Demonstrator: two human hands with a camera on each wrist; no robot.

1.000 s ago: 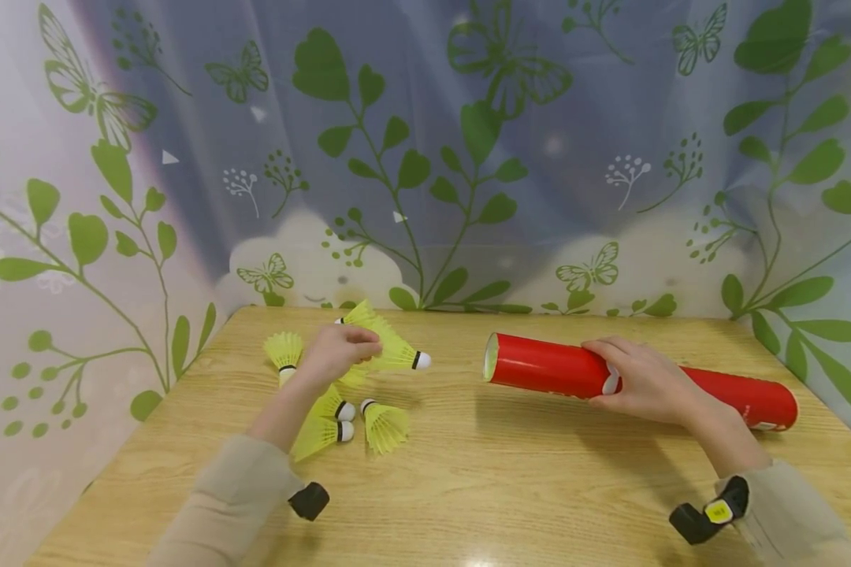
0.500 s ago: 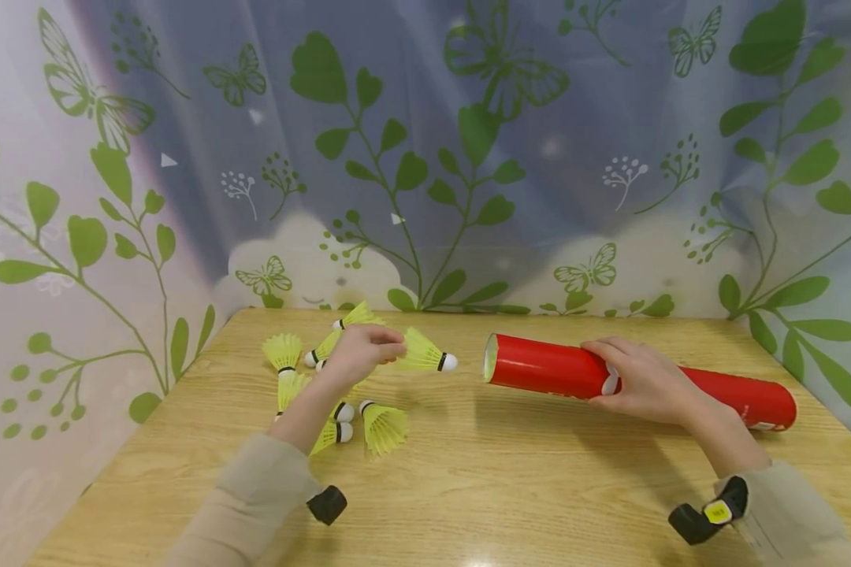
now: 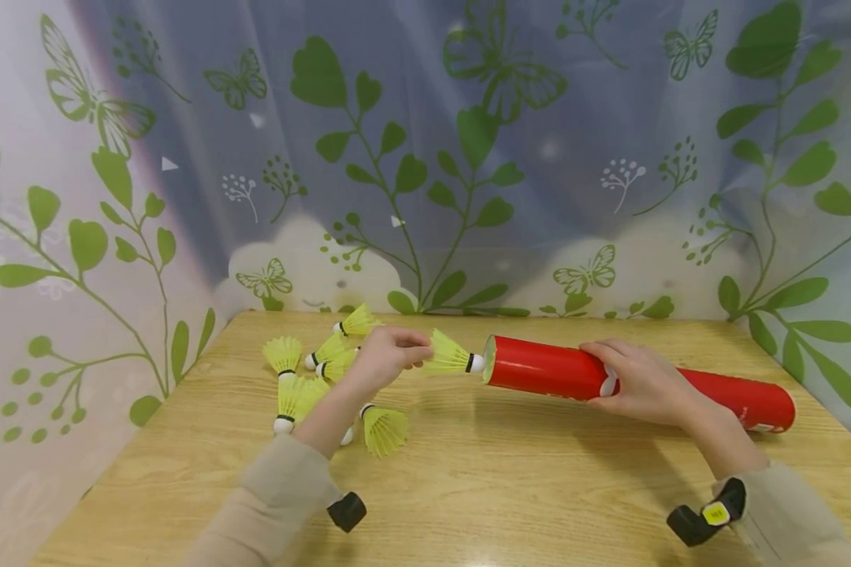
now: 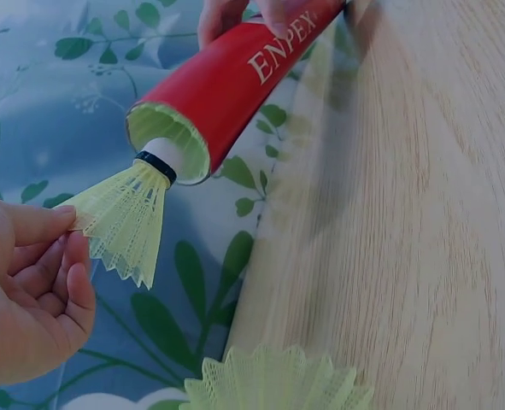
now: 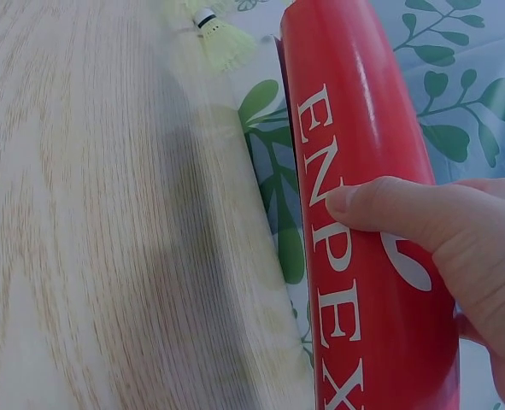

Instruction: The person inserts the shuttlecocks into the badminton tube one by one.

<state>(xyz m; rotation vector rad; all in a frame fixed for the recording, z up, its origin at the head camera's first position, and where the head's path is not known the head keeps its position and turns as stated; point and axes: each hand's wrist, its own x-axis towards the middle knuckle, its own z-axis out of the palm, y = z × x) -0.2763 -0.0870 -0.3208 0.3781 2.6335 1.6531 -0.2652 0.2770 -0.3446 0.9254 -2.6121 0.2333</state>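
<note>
My left hand point(image 3: 392, 358) pinches a yellow shuttlecock point(image 3: 448, 354) by the rim of its skirt, white cork forward. In the left wrist view the cork of that shuttlecock point(image 4: 124, 218) sits at the open mouth of a red tube point(image 4: 226, 81); more pale green-yellow shows inside the tube. My right hand point(image 3: 641, 379) grips the red tube point(image 3: 539, 366) around its middle, the mouth facing left and a little raised. The right wrist view has the thumb of my right hand point(image 5: 457, 231) lying across white ENPEX lettering on the tube point(image 5: 355, 102).
Several loose yellow shuttlecocks lie in a group at the left of the wooden table point(image 3: 468, 488), one shuttlecock point(image 3: 384, 429) nearest the middle. A curtain point(image 3: 425, 157) with green leaves and butterflies hangs behind the table's far edge.
My left hand has carried the shuttlecock rightward, away from the group, until its cork reached the tube's mouth. My right hand and the tube have stayed in place.
</note>
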